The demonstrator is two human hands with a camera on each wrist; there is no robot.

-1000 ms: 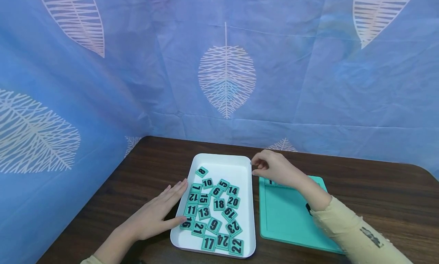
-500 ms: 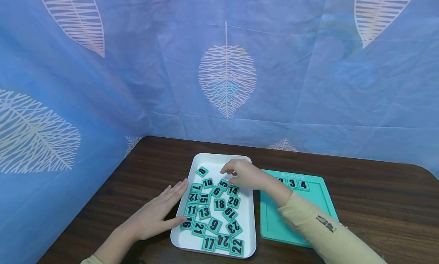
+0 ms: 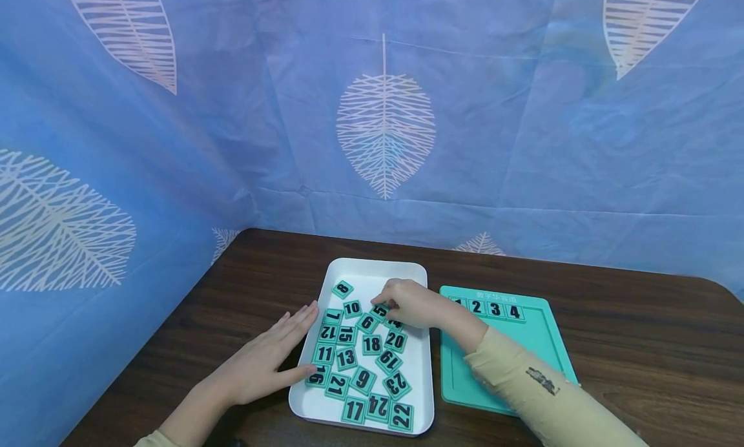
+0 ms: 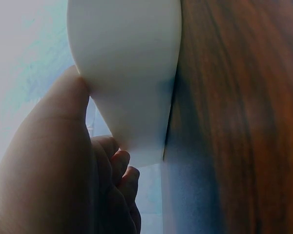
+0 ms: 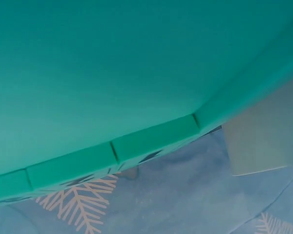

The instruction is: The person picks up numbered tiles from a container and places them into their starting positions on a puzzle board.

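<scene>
A person's left hand rests on the left rim of a white tray, fingers straight, thumb apart. Among loose numbered tiles inside the tray, the right hand's curled fingers meet tile 5; whether they pinch it is unclear. Right of the tray, a teal board bears tiles 1 to 4.

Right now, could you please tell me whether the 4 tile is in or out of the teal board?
In: the head view shows the 4 tile inside the teal board, beside the 3 tile.
</scene>
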